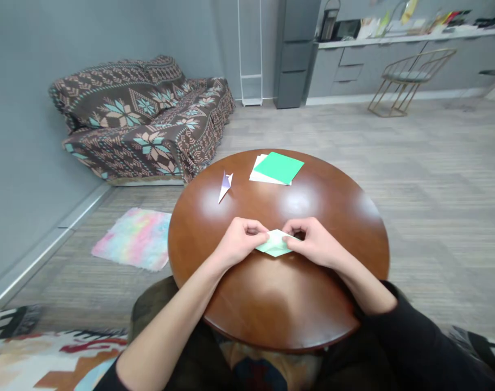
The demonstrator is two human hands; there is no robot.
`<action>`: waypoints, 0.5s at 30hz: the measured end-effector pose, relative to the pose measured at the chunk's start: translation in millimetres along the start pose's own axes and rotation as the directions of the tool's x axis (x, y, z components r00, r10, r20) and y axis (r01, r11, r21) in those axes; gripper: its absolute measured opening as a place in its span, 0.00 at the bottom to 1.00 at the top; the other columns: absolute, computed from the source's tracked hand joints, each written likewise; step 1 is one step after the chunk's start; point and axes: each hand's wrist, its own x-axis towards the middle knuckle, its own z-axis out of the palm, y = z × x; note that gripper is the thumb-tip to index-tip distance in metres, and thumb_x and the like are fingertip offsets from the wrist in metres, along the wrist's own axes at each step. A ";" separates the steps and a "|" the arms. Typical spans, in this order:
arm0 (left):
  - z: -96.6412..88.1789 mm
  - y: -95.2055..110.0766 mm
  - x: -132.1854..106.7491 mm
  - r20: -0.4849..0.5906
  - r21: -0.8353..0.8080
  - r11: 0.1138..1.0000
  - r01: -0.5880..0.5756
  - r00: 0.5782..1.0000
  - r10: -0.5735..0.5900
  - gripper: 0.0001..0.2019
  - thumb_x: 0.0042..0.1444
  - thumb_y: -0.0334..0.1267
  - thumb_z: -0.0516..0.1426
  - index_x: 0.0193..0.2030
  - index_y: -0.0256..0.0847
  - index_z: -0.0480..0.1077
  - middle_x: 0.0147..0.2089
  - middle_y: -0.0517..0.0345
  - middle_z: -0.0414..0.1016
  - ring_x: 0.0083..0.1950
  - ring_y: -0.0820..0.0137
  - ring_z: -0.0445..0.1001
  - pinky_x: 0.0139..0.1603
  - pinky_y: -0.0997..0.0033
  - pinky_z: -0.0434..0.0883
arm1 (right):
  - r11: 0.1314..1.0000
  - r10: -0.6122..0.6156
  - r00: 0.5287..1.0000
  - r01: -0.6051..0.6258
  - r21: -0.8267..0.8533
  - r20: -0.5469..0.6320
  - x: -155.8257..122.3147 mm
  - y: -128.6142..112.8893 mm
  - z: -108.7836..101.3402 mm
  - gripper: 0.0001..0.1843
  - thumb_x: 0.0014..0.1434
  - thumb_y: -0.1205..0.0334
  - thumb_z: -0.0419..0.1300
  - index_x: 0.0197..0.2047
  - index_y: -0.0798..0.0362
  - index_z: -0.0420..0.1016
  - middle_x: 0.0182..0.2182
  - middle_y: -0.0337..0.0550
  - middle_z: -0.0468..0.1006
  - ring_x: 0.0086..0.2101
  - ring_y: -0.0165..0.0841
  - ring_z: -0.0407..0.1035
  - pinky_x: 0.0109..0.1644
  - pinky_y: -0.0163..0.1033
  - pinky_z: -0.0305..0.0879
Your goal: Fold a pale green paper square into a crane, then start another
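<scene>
A small piece of folded pale green paper (276, 245) is held between my two hands, just above or on the round table. My left hand (246, 239) pinches its left corner between thumb and fingers. On the other side, my right hand (310, 239) grips the right corner, thumb on top and fingers curled behind. The paper has several creases and a diamond-like outline. Part of each side corner is hidden by my fingers.
The round brown table (272, 304) carries a stack of paper with a green sheet (279, 167) on top, at the far side. A folded purple and white paper piece (226, 186) lies far left. Beyond are a patterned sofa (150, 119) and a metal-framed chair (410, 76).
</scene>
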 end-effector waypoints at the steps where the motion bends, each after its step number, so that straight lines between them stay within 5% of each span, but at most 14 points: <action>1: -0.3 -0.1 0.1 -0.006 0.002 1.000 0.001 1.000 -0.001 0.06 0.48 0.36 0.64 0.29 0.35 0.80 0.26 0.57 0.79 0.27 0.72 0.72 0.30 0.74 0.64 | 1.000 -0.002 1.000 0.002 0.009 -0.004 -0.2 1.1 -0.3 0.05 0.53 0.68 0.59 0.29 0.54 0.76 0.25 0.37 0.75 0.28 0.31 0.66 0.33 0.35 0.61; 15: -5.9 -4.5 -0.3 -0.046 -0.051 0.999 0.018 0.999 -0.020 0.09 0.51 0.37 0.63 0.35 0.35 0.83 0.30 0.55 0.83 0.28 0.71 0.74 0.31 0.75 0.65 | 0.998 0.028 0.998 -0.025 0.059 -0.056 -1.1 3.4 -2.3 0.05 0.53 0.68 0.59 0.29 0.54 0.76 0.25 0.37 0.75 0.27 0.31 0.67 0.32 0.35 0.61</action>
